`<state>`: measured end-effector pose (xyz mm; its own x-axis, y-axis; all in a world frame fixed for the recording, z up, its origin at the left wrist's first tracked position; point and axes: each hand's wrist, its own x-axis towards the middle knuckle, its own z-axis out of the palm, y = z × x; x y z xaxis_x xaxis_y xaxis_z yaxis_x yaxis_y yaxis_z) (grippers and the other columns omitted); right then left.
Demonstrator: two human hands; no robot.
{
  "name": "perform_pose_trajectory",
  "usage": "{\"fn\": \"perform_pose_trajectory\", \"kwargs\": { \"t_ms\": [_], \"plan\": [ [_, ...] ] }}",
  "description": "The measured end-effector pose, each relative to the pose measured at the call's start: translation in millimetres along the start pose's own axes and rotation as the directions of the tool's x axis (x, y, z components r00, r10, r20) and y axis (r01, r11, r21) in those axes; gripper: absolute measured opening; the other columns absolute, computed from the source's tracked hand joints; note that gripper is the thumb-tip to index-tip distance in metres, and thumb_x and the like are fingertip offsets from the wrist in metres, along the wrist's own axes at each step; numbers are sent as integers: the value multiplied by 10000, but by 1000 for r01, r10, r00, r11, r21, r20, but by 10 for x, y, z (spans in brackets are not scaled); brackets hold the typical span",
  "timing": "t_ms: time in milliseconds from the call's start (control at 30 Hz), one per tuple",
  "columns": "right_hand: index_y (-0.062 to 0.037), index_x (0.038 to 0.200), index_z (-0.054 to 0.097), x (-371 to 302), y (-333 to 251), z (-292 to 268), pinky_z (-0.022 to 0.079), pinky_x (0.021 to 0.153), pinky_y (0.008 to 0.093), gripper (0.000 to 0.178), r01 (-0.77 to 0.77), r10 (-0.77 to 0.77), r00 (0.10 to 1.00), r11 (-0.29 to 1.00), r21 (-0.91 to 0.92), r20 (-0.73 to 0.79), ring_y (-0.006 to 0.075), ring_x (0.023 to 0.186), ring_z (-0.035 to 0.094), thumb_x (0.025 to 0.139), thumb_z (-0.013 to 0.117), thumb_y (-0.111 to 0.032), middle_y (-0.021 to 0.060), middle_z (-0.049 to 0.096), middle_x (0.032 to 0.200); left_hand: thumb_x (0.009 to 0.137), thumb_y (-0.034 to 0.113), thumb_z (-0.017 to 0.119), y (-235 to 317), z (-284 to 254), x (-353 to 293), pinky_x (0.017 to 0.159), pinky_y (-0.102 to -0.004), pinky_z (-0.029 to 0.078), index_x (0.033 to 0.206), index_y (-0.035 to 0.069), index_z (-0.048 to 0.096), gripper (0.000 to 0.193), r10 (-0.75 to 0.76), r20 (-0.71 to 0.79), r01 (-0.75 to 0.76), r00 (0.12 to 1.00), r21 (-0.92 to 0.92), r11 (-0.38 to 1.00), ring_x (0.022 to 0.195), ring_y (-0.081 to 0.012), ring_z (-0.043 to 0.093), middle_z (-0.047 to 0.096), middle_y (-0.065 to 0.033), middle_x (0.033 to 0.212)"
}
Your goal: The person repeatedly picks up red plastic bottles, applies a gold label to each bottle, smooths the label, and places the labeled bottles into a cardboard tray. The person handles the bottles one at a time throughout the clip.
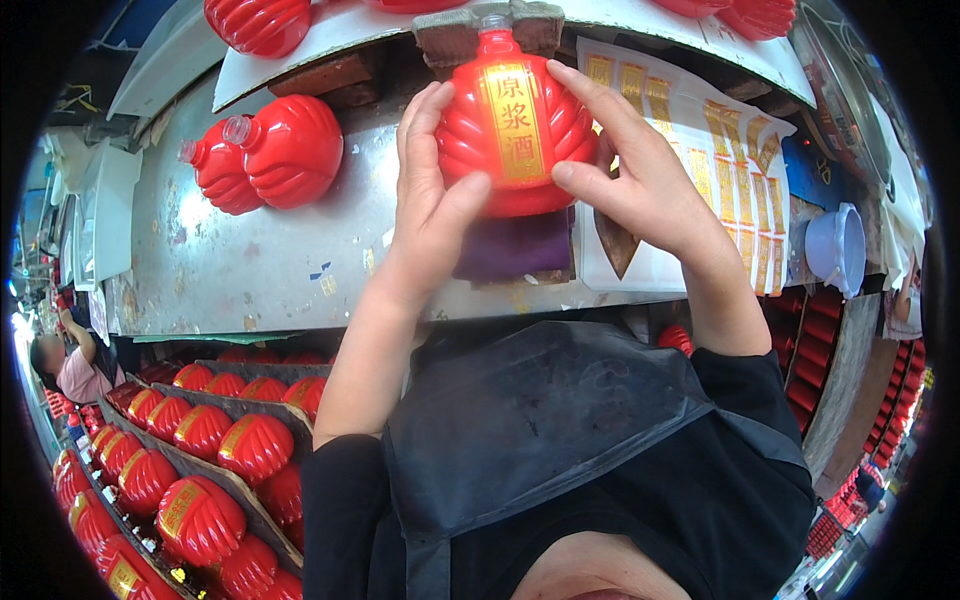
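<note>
A glossy red ribbed bottle (460, 128) with a clear neck lies in front of me, its neck pointing away. Down its front runs a gold label (518, 120) with red characters. My left hand (428, 200) is around the bottle's left side, the thumb near its lower left. From the right, my right hand (650, 180) grips the bottle, its thumb pressed beside the label's lower end. A grey block (430, 42) is at the neck. A purple cloth (515, 255) lies under the bottle's near end. Beside the right hand is a dark pointed piece (612, 250), partly hidden.
Two unlabelled red bottles (295, 160) lie on the metal table (350, 250) at left. Label sheets (745, 195) spread at right, near a pale blue bucket (840, 250). Racks of labelled bottles (200, 520) fill the lower left. Another person (80, 370) is at far left.
</note>
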<state>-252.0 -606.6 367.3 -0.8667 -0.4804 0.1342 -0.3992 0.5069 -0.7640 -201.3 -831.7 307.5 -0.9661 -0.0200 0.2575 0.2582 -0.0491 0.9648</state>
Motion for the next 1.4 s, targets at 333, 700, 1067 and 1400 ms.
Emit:
{"fn": "perform_pose_trajectory", "kwargs": {
  "t_ms": [333,700,1067,1400],
  "plan": [
    [-132,1615,398,-22,12,-40,525,836,309,798,9,-11,998,999,50,54,166,941,580,890,699,-275,151,513,1512,937,288,643,-11,45,-33,1241,-445,282,1553,1,367,733,100,-42,-89,994,217,972,1489,-345,364,338,-226,1608],
    [-117,1616,390,-41,102,-30,506,915,309,686,38,-41,998,997,67,41,183,1017,584,969,595,-218,159,507,1508,913,362,717,-6,92,6,1230,-448,298,1527,9,395,778,76,-79,-60,994,185,981,1461,-343,373,345,-212,1564],
    [-95,1581,412,-36,3,60,491,1075,429,845,17,-17,1000,1000,-7,-18,380,1327,573,889,753,-441,242,514,1487,814,266,843,43,178,20,1198,-444,350,1486,16,424,830,42,-146,-5,988,244,970,1421,-337,412,381,-201,1531],
    [-102,1588,402,-16,-40,49,477,1103,443,875,2,-2,1000,1000,-27,-4,378,1392,527,874,776,-442,246,512,1487,806,275,842,42,155,30,1187,-444,364,1484,10,423,840,42,-134,-10,990,228,974,1411,-334,421,393,-197,1514]
  ]
}}
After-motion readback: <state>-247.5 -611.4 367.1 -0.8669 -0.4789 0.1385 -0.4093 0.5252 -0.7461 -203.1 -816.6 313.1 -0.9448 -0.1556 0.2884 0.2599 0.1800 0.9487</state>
